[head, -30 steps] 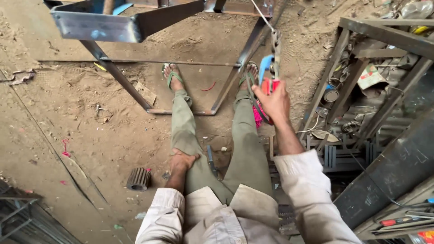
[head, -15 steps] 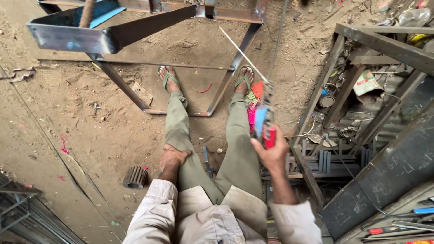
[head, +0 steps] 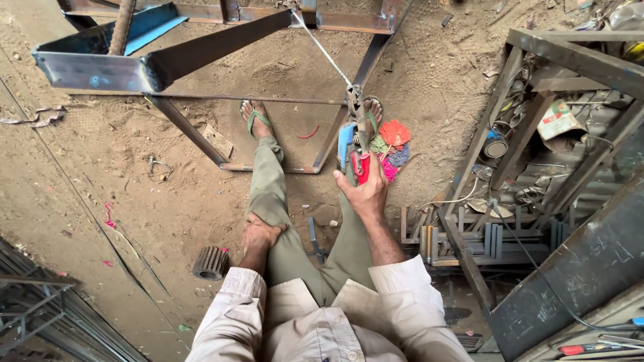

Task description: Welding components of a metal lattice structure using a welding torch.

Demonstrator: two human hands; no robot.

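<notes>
Left hand [head: 260,234]: flat on the left knee, fingers spread, holding nothing. Right hand [head: 365,194]: wrapped tight round the red and blue clamp tool [head: 355,161], out in front at 12 o'clock. Hands well apart, left one at 9 o'clock from the right.

Clamped in the tool: a thin rod [head: 325,52], slanting up to 11 o'clock. Tip right at a corner of the metal frame [head: 201,57]; touching or just short of it, hard to tell. Just beside the tool, at 3 o'clock: a bunch of coloured rags [head: 392,144]. Under the frame: a foot in a green sandal [head: 253,115], toes bare. Other foot mostly hidden behind the tool. On the dirt floor [head: 100,188], at 8 o'clock from the left hand: a small ribbed metal block [head: 210,263].

Could go wrong, probably:
- Long thin rod, held by one hand only. Easy to wobble, easy to slip off the corner and scrape along the bar.
- No gloves, open sandals. Anything hot or sharp dropping from that corner likely to land on skin.
- Rags so near the tool. Could catch or get burnt if any sparks come.
- Crowded metal rack [head: 537,134] at 3 o'clock. Little room to pull the arm away fast.
</notes>
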